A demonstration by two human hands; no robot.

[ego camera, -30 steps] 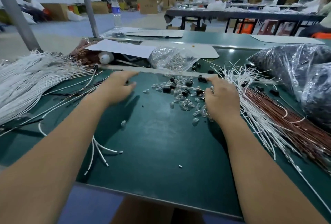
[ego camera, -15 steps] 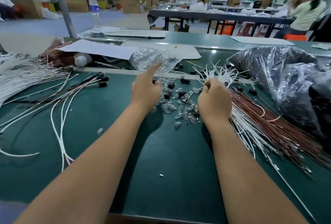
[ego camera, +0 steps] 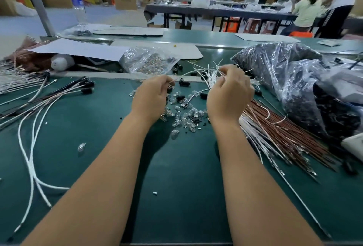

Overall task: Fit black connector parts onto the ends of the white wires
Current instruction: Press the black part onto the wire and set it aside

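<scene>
Green bench [ego camera: 98,127]: white wires [ego camera: 211,74] point away.

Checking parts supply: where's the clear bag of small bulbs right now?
In the head view the clear bag of bulbs lies left of centre at the mat's far edge, just beyond the left hand, beside the white paper sheet.

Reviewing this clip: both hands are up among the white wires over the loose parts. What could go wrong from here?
1. The right hand grips a fanned bunch of white wires; pulling one could drag out or tangle its neighbours.
2. The small glass bulbs lie loose under both wrists; a lowered forearm might scatter or crush them.
3. The left hand pinches one thin wire end; it may slip before a black connector goes on.
</scene>
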